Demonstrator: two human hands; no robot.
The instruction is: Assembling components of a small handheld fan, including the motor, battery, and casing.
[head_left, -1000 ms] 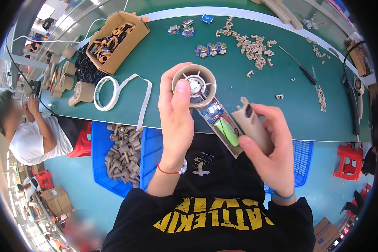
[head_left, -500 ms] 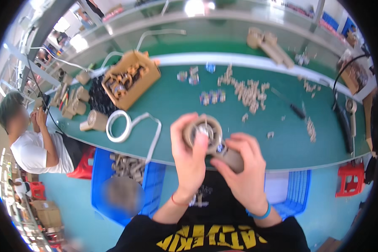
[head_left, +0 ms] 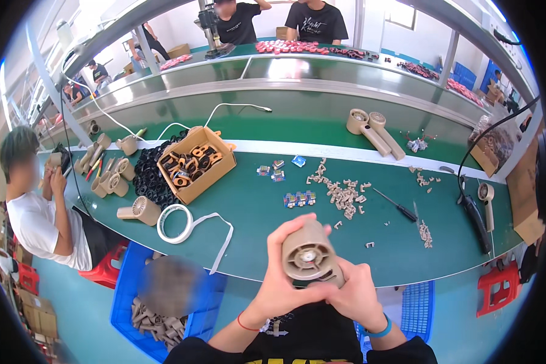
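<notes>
Fan (head_left: 309, 252) sits in a snug two-hand grip, left hand (head_left: 278, 282) curled round its left, right hand (head_left: 355, 288) clamping its near right, so imo press evenly.

The left hand (head_left: 279, 276), the right hand (head_left: 357, 286) and the tan fan (head_left: 309, 255) block the front middle of the green bench (head_left: 249, 200). To their right, a bare strip (head_left: 403, 261) runs along the front. To their left, the white tape roll (head_left: 161, 225) and its loose tail (head_left: 223, 249) are in the way. Straight ahead sit blue boards (head_left: 300, 199), with a pile of tan bits (head_left: 346, 197) and a screwdriver (head_left: 405, 212) to the right.
</notes>
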